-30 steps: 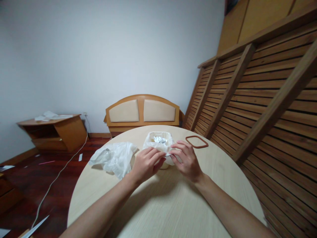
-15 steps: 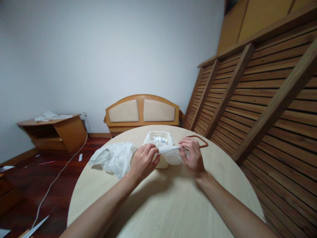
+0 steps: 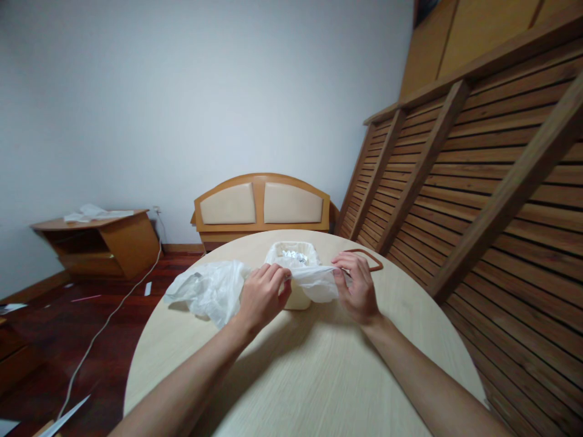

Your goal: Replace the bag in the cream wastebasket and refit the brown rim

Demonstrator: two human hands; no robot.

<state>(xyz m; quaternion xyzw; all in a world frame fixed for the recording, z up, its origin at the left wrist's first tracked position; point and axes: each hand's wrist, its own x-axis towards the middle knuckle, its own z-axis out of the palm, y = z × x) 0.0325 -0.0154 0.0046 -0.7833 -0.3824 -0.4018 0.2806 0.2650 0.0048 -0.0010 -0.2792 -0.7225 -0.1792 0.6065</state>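
Note:
A thin white plastic bag (image 3: 314, 280) is stretched between my two hands above the round table. My left hand (image 3: 265, 295) pinches its left end, and my right hand (image 3: 357, 288) pinches the other end. Just behind the bag stands a cream-coloured bin (image 3: 298, 298), lined with a whitish liner and holding shiny silvery bits (image 3: 294, 256); the bag partly covers its front. Beside my left hand lies a crumpled white plastic bag (image 3: 212, 291); whether it joins the stretched piece is hidden. A brown loop-shaped handle (image 3: 374, 262) rests on the table behind my right hand.
The pale round table (image 3: 355, 376) fills the front. A wooden headboard (image 3: 260, 206) stands beyond it, and a slatted wooden frame (image 3: 492, 200) leans at the right. At left are a low cabinet (image 3: 132, 243) with papers and a white cable (image 3: 107, 325) across the dark floor.
My right hand has shifted slightly outward to the right, and the bag's held edge looks a little more spread. My left hand has barely moved, and the crumpled bag lies as before.

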